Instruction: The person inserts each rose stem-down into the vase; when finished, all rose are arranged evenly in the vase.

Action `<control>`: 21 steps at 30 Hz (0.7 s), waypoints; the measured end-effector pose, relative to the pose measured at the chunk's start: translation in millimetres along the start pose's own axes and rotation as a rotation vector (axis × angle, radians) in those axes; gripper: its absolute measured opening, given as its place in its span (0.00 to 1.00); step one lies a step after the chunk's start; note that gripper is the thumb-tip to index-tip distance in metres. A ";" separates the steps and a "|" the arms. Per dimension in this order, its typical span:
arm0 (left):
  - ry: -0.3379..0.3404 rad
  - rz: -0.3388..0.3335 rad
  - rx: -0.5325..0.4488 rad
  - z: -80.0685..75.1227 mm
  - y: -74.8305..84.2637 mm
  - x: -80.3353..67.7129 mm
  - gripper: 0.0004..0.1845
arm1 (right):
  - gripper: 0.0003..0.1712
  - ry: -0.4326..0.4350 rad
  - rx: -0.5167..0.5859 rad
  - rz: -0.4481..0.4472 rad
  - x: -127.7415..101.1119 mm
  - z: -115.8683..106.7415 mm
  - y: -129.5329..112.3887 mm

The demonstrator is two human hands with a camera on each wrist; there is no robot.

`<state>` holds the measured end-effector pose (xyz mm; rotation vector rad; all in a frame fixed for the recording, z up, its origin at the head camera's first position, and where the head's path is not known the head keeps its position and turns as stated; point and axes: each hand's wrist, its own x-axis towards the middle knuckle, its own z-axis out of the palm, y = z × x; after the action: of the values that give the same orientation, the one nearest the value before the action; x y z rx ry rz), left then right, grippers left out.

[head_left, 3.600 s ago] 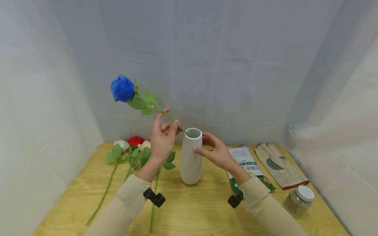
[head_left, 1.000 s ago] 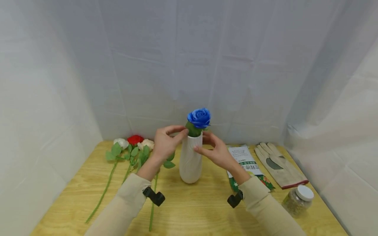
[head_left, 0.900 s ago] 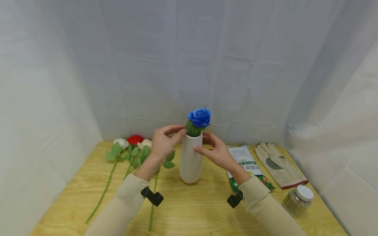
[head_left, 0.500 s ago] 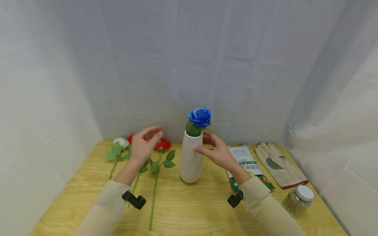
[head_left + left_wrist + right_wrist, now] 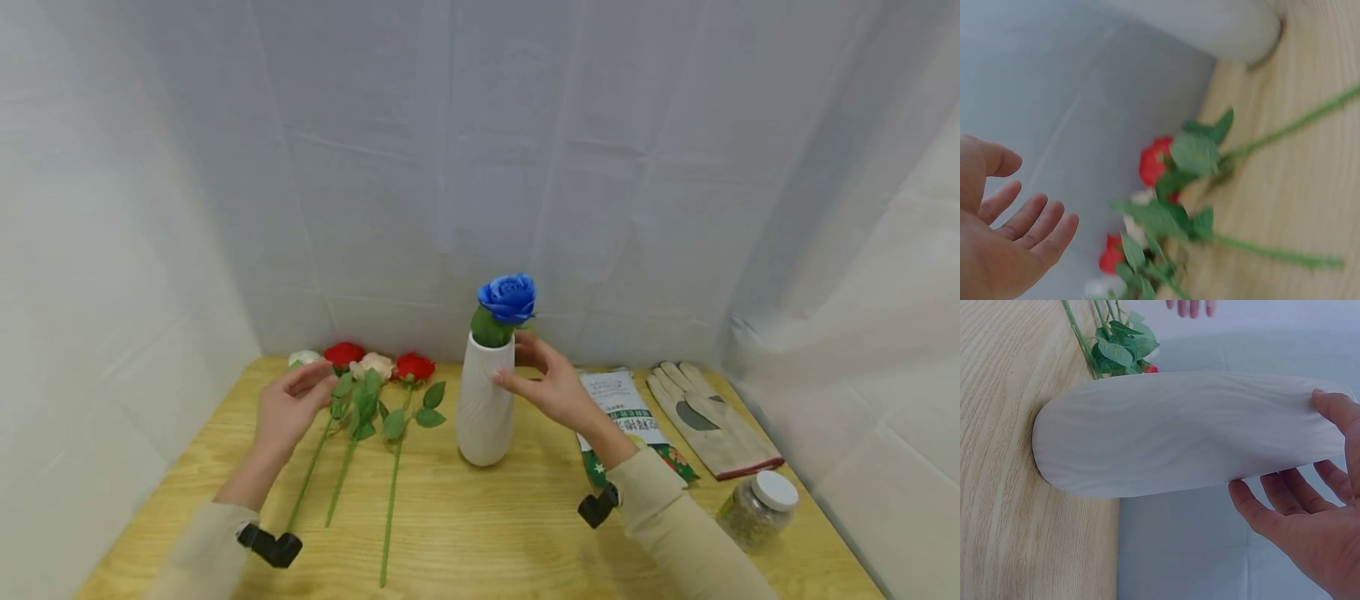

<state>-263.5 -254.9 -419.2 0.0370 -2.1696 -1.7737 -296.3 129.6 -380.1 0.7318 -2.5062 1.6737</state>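
A blue rose stands in the white vase, its bloom and leaves above the rim and its stem hidden inside. My right hand holds the vase near the top; in the right wrist view, thumb and fingers lie on opposite sides of it. To the left, my empty left hand hovers over the lying flowers, fingers apart from the thumb in the left wrist view. It partly covers a white rose. Beside that lie a red rose, a cream rose and another red rose.
Right of the vase lies a white and green printed bag, partly behind my right forearm. Beyond it are beige work gloves and a white-lidded jar near the right edge of the wooden table. White sheeting surrounds the table.
The blue rose went from slanting in my left hand to standing in the vase. My left hand let go and moved left over the lying roses. My right hand stayed on the vase.
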 end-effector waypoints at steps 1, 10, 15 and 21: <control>0.003 -0.006 0.007 -4.7 -4.1 -0.5 0.22 | 0.40 0.001 0.001 0.001 0.0 -0.2 -0.2; 0.029 -0.071 0.106 -37.7 -31.4 -4.9 0.25 | 0.40 0.001 0.003 -0.006 0.0 -0.6 0.7; 0.017 -0.131 0.263 -51.0 -43.5 -11.6 0.28 | 0.40 -0.001 0.002 -0.009 0.0 -0.3 1.8; 0.016 -0.198 0.315 -64.4 -55.4 -16.8 0.31 | 0.40 -0.004 0.005 -0.026 0.2 -0.7 1.6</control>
<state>-240.6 -324.4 -465.6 0.3514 -2.4853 -1.5004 -297.3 130.6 -381.2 0.7655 -2.4854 1.6731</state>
